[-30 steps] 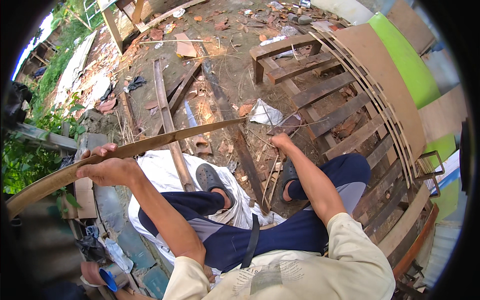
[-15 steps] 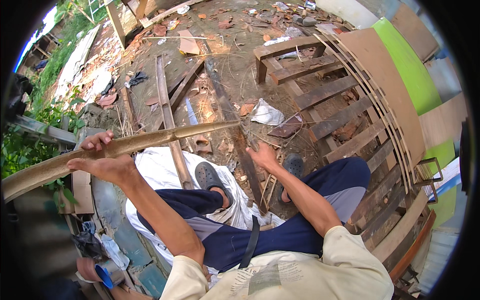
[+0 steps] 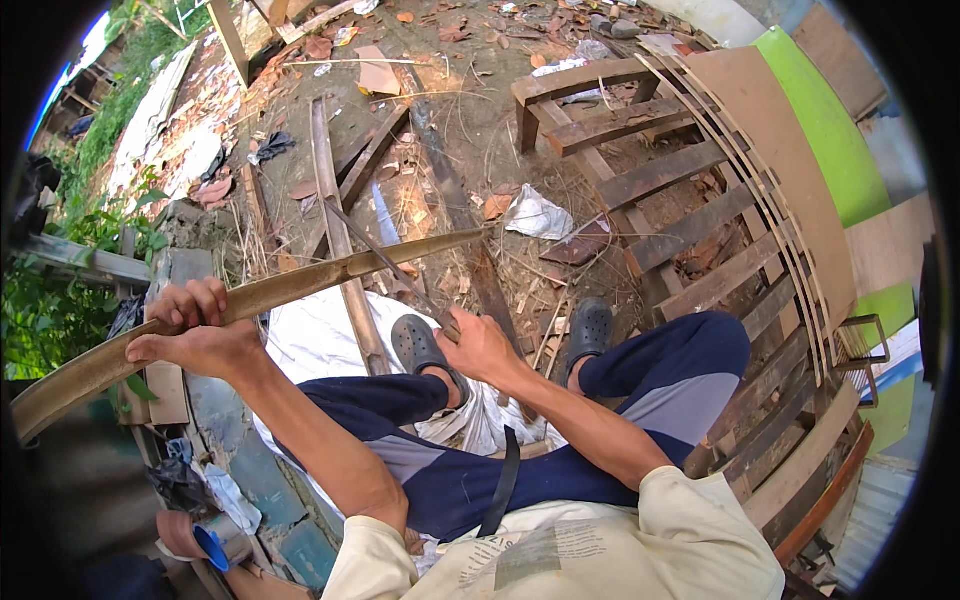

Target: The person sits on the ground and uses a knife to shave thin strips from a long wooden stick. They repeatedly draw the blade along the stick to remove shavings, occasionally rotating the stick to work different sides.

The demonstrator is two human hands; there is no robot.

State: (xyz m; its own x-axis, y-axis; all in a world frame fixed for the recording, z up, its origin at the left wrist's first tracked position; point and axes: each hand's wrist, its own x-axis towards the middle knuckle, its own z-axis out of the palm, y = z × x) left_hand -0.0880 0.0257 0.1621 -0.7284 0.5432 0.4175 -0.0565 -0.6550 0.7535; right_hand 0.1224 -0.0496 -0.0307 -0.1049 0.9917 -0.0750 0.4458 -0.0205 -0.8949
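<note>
A long split bamboo piece (image 3: 290, 284), hollow along its length and tapered at its right end, slants across the left half of the view. My left hand (image 3: 215, 340) is closed round it near its left part, fingers over the top and thumb beneath. In my right hand (image 3: 485, 350), the fingers wrap the handle of a machete (image 3: 415, 293). Its narrow dark blade points up and left and crosses the bamboo in the view; I cannot tell whether they touch. Below the bamboo, a white sheet (image 3: 310, 335) lies under my left clog (image 3: 418, 345).
At the right stands a slatted wooden frame (image 3: 660, 178) with thin curved strips (image 3: 785, 235) along it. Another split bamboo length (image 3: 330, 180) and dark timber (image 3: 440, 165) lie ahead on littered ground. A white plastic bag (image 3: 540, 215) sits beyond my right clog (image 3: 588, 328).
My right hand has moved left and down, bringing the machete blade into view across the bamboo. The bamboo's left part has dropped slightly, and my left hand's fingers have closed further round it.
</note>
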